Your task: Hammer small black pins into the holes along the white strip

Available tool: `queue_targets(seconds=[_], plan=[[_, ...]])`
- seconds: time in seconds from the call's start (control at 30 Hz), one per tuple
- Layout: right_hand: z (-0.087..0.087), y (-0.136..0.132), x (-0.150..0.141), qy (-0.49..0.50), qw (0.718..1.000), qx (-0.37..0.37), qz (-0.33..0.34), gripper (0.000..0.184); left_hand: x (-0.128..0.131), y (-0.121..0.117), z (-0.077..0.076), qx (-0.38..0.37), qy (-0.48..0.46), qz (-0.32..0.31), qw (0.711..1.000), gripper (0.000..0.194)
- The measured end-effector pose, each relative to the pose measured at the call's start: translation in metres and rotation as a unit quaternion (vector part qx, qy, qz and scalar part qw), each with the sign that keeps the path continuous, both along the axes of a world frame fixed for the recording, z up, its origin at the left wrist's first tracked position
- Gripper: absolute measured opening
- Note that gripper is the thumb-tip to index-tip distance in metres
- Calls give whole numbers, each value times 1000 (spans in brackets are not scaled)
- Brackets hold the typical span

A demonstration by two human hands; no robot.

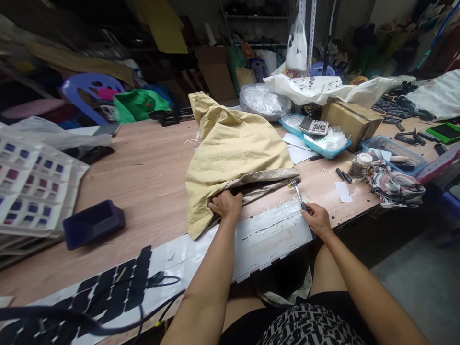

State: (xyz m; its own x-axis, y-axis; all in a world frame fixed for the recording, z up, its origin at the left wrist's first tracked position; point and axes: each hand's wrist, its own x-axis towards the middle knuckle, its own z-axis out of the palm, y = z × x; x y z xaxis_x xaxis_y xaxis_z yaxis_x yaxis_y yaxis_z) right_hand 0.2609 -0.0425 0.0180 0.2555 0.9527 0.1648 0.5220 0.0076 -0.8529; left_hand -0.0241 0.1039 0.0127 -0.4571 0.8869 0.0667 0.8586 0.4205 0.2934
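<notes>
A large tan cloth bag (237,143) lies on the wooden table in front of me, its mouth turned toward me and gaping dark. My left hand (227,203) is closed on the near left edge of that mouth, with some fingertips hidden in the fabric. In my right hand (318,219) is a small hammer (298,192), gripped by its black handle. The hammer's head, with a yellow face, sits against the right corner of the bag's mouth. Beneath both hands runs a whitish board (273,235) along the table's front edge.
Dark solar cells (122,278) and black cables lie at front left, near a navy plastic bin (94,224) and a white basket (32,182). To the right are a blue tray (332,151) with a calculator (314,126), a cardboard box (350,122) and a blue basket (413,163).
</notes>
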Motion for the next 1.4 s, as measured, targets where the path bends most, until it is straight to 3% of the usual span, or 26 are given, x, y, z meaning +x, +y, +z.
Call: queue_targets(seconds=[0.2, 0.3, 0.5, 0.63, 0.73, 0.9, 1.07, 1.2, 1.4], plan=[[1, 1, 0, -7, 1000, 2, -2, 25, 10, 9, 10, -30, -50, 30, 998, 35], [2, 0, -1, -9, 1000, 3, -2, 24, 15, 3, 18, -5, -63, 22, 998, 40], [1, 0, -1, -8, 1000, -2, -5, 25, 12, -58, 24, 40, -97, -100, 989, 41], [3, -1, -1, -11, 1000, -5, -1, 25, 19, -105, 9, 69, -135, -241, 959, 30], [5, -1, 0, -14, 1000, -2, 0, 25, 30, -123, -6, 74, -151, -292, 941, 23], [3, 0, 1, -22, 1000, 8, 2, 25, 39, -126, -19, 87, -170, -285, 939, 20], [1, 0, 2, -37, 999, 31, 13, 24, 39, -124, -18, 93, -179, -285, 937, 22], [10, -12, -4, -60, 996, 60, 29, 23, 40, -125, -15, 88, -183, -286, 936, 18], [22, -49, -26, -172, 965, 101, 172, 22, 39, -123, -13, 86, -199, -286, 933, 17]])
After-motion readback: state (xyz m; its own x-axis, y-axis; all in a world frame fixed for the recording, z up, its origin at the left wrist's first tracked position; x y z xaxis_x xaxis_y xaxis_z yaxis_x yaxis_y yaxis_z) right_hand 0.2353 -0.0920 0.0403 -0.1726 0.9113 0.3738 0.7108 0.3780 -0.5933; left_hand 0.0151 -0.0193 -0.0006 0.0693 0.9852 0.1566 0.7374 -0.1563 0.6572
